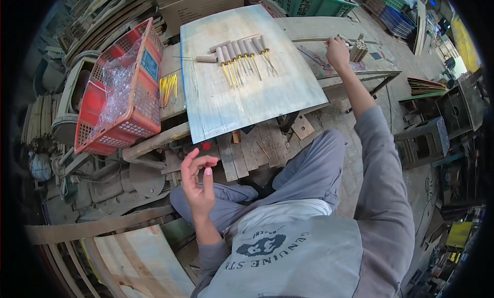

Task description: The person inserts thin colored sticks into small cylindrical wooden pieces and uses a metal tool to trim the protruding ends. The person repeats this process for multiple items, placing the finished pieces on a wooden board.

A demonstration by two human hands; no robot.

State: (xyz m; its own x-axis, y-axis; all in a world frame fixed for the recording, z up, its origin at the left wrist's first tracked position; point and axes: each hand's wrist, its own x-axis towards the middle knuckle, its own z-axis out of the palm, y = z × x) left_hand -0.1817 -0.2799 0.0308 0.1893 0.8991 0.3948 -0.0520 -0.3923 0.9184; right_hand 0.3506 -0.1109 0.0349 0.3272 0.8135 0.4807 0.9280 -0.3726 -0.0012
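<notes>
On a pale board [221,107] in front of me lies a row of several greyish-beige cylindrical handles [240,47], with yellow collars and thin rods pointing toward me. One more handle [206,59] lies crosswise to their left, a thin rod at its left end. My right hand [338,53] reaches to the bench on the right, fingers curled beside a cluster of upright, similar cylinders [358,49]. What its fingertips grip, if anything, is hidden. Above my lap hangs my left hand [198,187], holding nothing, its fingers bent and apart.
A red plastic crate [139,105] with clear plastic wrap stands left of the board. Beside it lies a bundle of thin yellow rods [168,89]. Behind are a cardboard box [200,10] and a green crate [314,4]. A dark metal frame [424,143] stands right.
</notes>
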